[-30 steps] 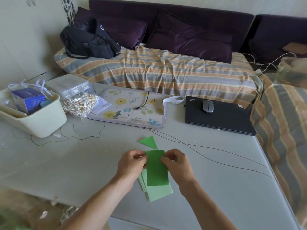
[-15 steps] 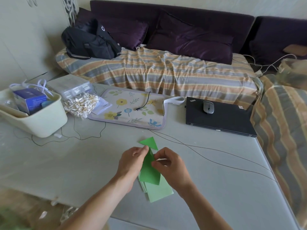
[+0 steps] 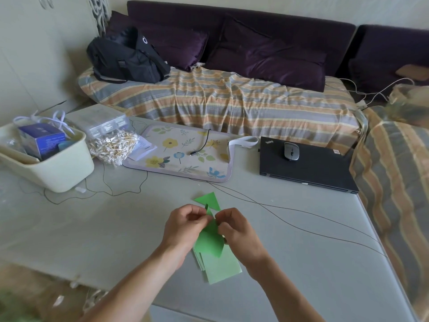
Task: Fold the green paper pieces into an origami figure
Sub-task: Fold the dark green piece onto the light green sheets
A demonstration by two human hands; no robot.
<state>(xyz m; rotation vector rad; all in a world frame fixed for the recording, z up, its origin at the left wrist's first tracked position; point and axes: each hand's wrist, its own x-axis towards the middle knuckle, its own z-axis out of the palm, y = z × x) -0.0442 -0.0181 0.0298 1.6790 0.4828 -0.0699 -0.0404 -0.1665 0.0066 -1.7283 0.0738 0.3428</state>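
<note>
My left hand (image 3: 184,225) and my right hand (image 3: 236,228) pinch the upper end of a dark green paper piece (image 3: 209,241) between them, just above the grey table (image 3: 92,228). The piece is bent along its length and its lower end hangs free. Under it lies a small stack of pale green paper pieces (image 3: 221,267), partly hidden by the held piece. A folded green triangle (image 3: 209,201) rests flat on the table just beyond my fingers.
A cream bin (image 3: 62,168) with a blue box stands at the left, next to a bag of cotton swabs (image 3: 113,147). A floral mat (image 3: 185,154) and a closed black laptop (image 3: 308,168) with a mouse (image 3: 291,151) lie behind. Thin black cables (image 3: 290,219) cross the table.
The dark green piece was held flat as a rectangle; both hands have since brought its sides together and folded it lengthwise. My fingertips have closed in on its top end.
</note>
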